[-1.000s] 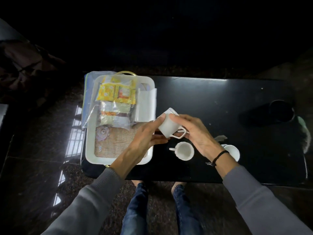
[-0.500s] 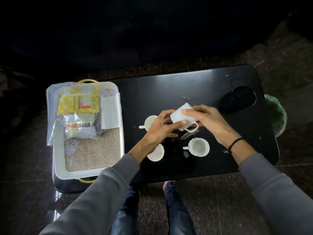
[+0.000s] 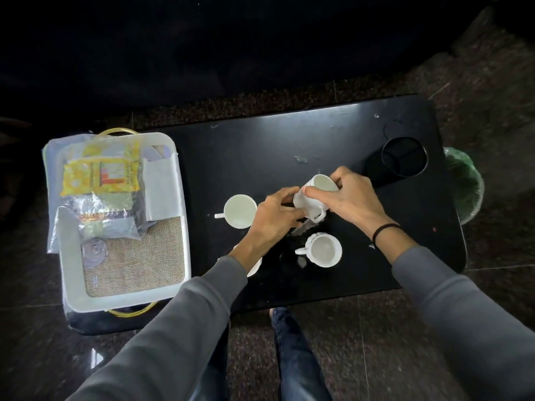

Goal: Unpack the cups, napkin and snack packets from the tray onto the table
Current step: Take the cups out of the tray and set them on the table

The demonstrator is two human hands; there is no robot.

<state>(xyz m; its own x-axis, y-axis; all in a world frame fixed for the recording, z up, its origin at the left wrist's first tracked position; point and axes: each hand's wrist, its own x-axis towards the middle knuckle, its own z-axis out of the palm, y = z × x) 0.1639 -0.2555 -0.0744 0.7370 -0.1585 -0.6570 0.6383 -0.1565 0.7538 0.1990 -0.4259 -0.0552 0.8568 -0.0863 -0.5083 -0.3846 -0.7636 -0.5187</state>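
A white cup [image 3: 314,198] is held tilted above the black table [image 3: 289,146], its mouth turned away from me. My right hand [image 3: 347,198] grips its body and my left hand [image 3: 272,218] holds its base side. Two more white cups stand upright on the table, one [image 3: 240,211] at the left and one [image 3: 324,250] nearer me; a third [image 3: 254,267] is mostly hidden under my left wrist. The white tray [image 3: 185,227] at the left holds a yellow snack packet [image 3: 98,176], clear packets [image 3: 104,218], a white napkin [image 3: 162,192] and a burlap mat.
A round black cup-holder recess [image 3: 404,157] sits at the table's far right corner. A green-lined bin [image 3: 463,183] stands beyond the right edge. A clear lid [image 3: 94,253] lies in the tray. My legs are below the table's near edge.
Both hands carried the tilted cup from beside the tray rightward over the table's middle. Its mouth has turned upward and away. The view shifted right.
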